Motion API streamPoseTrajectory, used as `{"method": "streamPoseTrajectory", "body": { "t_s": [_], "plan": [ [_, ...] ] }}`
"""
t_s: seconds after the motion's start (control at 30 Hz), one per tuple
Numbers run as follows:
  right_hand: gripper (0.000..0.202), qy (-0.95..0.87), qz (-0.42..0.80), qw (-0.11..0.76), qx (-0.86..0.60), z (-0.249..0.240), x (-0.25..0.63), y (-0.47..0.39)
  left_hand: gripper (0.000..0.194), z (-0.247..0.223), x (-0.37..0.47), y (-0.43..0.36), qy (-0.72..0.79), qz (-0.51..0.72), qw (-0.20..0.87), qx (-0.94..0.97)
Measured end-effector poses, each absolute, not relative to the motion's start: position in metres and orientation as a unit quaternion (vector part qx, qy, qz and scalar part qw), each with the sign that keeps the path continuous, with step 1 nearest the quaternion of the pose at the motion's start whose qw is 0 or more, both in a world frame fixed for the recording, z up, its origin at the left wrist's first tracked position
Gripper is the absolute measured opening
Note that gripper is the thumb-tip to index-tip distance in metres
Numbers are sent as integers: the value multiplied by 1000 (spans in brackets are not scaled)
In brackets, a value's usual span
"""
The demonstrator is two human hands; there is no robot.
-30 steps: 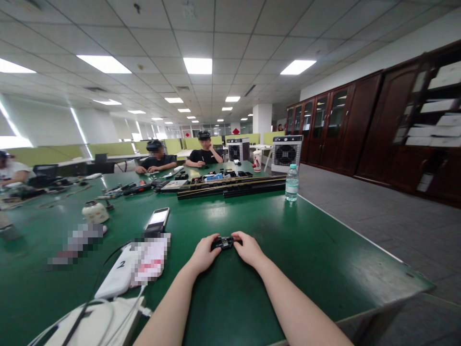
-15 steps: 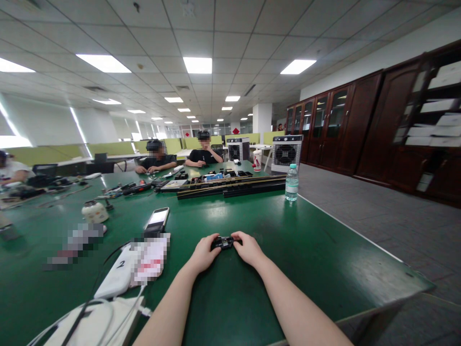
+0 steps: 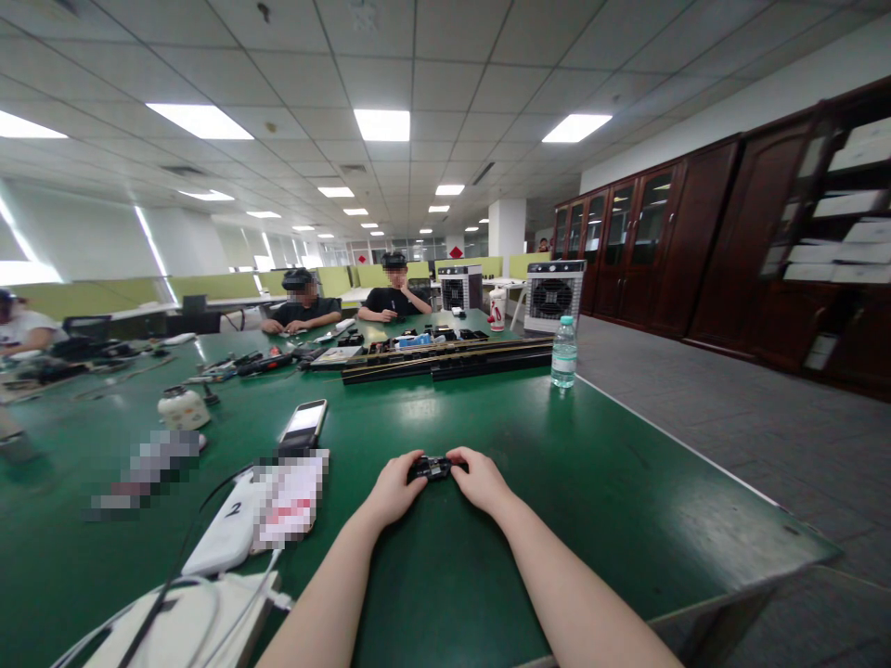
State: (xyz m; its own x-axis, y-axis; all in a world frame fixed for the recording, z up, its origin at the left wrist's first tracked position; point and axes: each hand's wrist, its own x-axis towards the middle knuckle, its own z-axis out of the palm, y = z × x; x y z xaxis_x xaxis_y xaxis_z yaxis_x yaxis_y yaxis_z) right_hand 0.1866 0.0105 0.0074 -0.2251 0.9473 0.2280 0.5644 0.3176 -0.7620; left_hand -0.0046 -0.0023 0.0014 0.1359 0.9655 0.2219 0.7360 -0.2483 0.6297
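Observation:
Between my two hands is a small black device point(image 3: 436, 468) with a lighter, detailed middle; its exact kind is too small to tell. My left hand point(image 3: 396, 484) grips its left end, thumb on the near side and fingers behind. On the right end, my right hand point(image 3: 479, 477) closes with thumb and fingers in the same way. The device is at or just above the green table point(image 3: 445, 566); I cannot tell whether it touches the surface.
Left of my hands lie a phone point(image 3: 304, 419), a white power bank point(image 3: 226, 524) marked 2, and white cables. Long black bars point(image 3: 494, 362) stretch across the far side, near a water bottle point(image 3: 563, 354). Two people sit opposite, with another person at far left.

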Motion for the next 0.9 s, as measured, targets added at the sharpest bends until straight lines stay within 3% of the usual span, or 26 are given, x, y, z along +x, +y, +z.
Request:
{"method": "streamPoseTrajectory", "body": {
  "t_s": [0.9],
  "plan": [
    [28,-740,271,345,-509,4,187,13,49,3,-3,-3,589,290,183,732]
  ]
}}
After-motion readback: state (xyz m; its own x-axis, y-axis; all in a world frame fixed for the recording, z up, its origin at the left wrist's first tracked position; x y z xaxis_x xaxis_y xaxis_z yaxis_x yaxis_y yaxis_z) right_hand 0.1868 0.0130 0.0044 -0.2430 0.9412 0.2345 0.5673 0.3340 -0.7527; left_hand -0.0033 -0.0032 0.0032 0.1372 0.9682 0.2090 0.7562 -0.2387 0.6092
